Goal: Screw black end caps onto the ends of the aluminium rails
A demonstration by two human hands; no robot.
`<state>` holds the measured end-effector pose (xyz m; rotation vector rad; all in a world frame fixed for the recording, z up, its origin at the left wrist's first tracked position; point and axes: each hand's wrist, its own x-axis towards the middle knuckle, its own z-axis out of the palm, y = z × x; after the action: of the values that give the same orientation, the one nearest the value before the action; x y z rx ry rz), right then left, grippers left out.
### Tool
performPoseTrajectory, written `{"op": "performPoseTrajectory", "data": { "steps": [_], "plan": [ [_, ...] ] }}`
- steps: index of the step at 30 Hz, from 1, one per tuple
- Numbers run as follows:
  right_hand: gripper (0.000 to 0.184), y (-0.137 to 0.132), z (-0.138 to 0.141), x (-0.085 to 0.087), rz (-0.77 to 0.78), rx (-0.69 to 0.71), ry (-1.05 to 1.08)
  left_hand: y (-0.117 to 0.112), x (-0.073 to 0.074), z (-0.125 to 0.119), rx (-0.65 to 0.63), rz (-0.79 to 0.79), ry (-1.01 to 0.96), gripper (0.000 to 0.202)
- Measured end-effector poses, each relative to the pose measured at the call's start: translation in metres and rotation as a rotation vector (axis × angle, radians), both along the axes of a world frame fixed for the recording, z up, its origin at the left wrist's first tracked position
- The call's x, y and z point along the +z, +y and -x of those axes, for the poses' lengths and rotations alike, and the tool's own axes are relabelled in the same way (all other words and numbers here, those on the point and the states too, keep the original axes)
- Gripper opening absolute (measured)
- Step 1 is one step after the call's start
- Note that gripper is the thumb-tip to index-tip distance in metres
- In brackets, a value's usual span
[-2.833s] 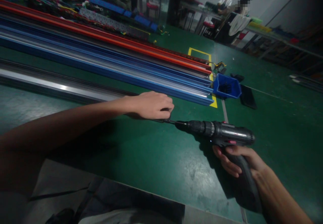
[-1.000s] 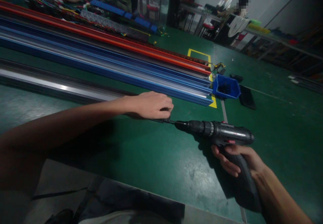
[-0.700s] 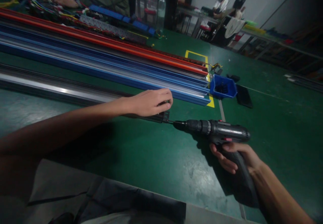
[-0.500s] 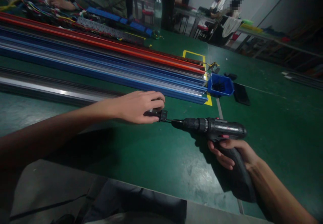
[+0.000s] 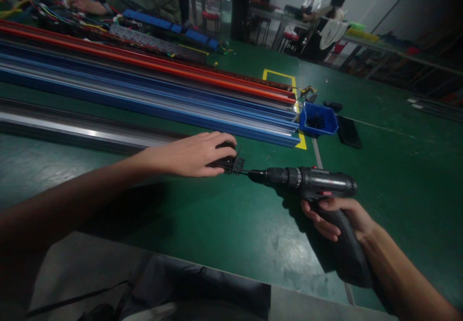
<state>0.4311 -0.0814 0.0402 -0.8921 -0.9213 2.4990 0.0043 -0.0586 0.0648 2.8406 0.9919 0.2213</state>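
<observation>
My left hand (image 5: 197,154) rests on the end of a long dark metal rail (image 5: 83,132) on the green table, fingers curled over it beside a small black end bracket (image 5: 237,162). My right hand (image 5: 334,217) grips the handle of a black cordless drill (image 5: 318,186). The drill lies level and points left, with its bit tip at the bracket on the rail's end.
Long blue and orange rails (image 5: 152,87) lie stacked behind. A blue bin (image 5: 318,120) with small dark parts and a black flat object (image 5: 349,132) sit at their right end. Another person's hand (image 5: 85,3) works among wires at far left; more people sit at the back.
My left hand has slid back a little along the rail, so the end bracket now shows. The drill has stayed at the rail's end, and the view shifted slightly.
</observation>
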Motion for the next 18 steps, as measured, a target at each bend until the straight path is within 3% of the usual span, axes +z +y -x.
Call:
{"op": "performPoseTrajectory", "data": {
  "steps": [7,18],
  "plan": [
    [0.025,0.0006,-0.0014,-0.0015,-0.005,-0.01,0.015,-0.0025,-0.0024,0.001,-0.043,-0.075,0.034,0.052],
    [0.025,-0.0005,-0.0007,-0.0008,-0.01,-0.002,-0.001,-0.001,-0.0019,-0.0067,-0.05,-0.091,0.096,0.035]
  ]
}}
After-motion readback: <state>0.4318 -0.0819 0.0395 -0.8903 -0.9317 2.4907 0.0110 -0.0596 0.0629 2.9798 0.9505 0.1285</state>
